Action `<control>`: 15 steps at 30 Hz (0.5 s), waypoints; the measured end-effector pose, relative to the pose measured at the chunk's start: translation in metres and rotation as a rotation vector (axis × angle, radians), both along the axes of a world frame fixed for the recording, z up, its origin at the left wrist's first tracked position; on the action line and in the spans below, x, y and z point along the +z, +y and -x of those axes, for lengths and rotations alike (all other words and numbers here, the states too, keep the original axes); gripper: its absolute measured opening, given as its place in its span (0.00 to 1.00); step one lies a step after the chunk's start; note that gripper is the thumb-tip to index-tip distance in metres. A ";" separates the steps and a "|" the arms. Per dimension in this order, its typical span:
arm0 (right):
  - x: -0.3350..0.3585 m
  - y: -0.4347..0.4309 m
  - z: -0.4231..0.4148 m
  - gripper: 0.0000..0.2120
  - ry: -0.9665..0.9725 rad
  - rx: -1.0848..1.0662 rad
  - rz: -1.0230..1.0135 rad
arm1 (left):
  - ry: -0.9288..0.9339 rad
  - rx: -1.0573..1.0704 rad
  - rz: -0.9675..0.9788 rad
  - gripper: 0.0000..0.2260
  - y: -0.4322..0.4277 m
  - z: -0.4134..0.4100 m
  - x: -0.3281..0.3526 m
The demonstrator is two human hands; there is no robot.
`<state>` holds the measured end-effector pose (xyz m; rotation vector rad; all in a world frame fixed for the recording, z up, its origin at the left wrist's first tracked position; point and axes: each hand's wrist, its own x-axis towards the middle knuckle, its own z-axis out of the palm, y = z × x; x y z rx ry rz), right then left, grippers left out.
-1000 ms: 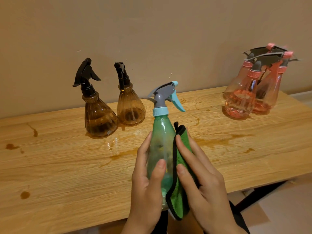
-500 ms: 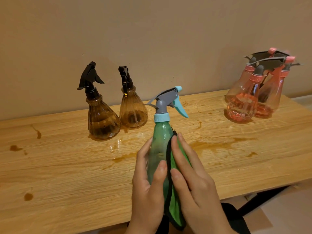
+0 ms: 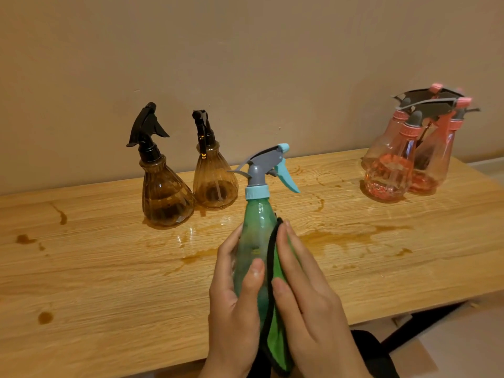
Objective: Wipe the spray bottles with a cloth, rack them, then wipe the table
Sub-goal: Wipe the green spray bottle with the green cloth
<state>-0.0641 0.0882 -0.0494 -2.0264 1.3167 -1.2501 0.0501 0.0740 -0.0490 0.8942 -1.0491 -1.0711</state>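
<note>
Over the desk's (image 3: pixel 109 282) near edge you held the bottle (image 3: pixel 257 227) upright, nozzle pointing right. The cloth (image 3: pixel 276 342) lay against its right side. Your left hand (image 3: pixel 231 317) gripped the body, fingers curled; your right hand's (image 3: pixel 313 317) straight fingers pressed the cloth on.

The green bottle (image 3: pixel 256 230) at 6 o'clock is see-through green, with a grey sprayer (image 3: pixel 260 170) and a light blue collar (image 3: pixel 256 192), trigger (image 3: pixel 287 181) and nozzle (image 3: pixel 283 147). The cloth (image 3: pixel 275 347) against it is bright green with a black edge. At 10 o'clock, two brown bottles (image 3: pixel 163 197) are amber with vertical ribs and black sprayers. At 2 o'clock, the pink bottles (image 3: pixel 388 175) are clear pink with grey sprayers and pink nozzles; the front one has a faceted pattern low on its body. The table (image 3: pixel 109 282) is light wood grain with brown stains (image 3: pixel 341 238) and a black leg (image 3: pixel 422 323). The wall (image 3: pixel 245 64) is plain beige.
</note>
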 end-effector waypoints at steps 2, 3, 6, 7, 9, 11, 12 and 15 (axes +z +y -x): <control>-0.007 0.009 -0.001 0.27 0.015 -0.003 -0.013 | 0.041 0.026 -0.028 0.23 -0.002 -0.001 0.001; -0.007 0.009 -0.001 0.27 -0.001 -0.002 -0.027 | 0.056 0.023 -0.031 0.22 -0.003 -0.001 0.002; 0.006 -0.005 0.000 0.26 -0.054 0.018 -0.047 | 0.056 -0.022 -0.033 0.22 -0.003 -0.001 0.004; 0.011 -0.012 0.001 0.25 -0.068 0.021 -0.048 | 0.039 -0.034 -0.032 0.23 -0.002 -0.001 0.004; 0.020 -0.024 0.004 0.25 -0.092 0.033 -0.071 | 0.021 -0.037 -0.036 0.24 -0.002 0.000 0.004; 0.023 -0.028 0.003 0.25 -0.109 0.051 -0.088 | 0.018 -0.031 -0.036 0.23 -0.003 -0.001 0.003; 0.021 -0.026 0.002 0.24 -0.105 0.051 -0.080 | 0.020 -0.030 -0.036 0.23 -0.003 -0.001 0.003; 0.007 -0.007 -0.001 0.26 -0.043 0.010 -0.031 | 0.033 -0.029 -0.043 0.23 -0.003 -0.001 0.003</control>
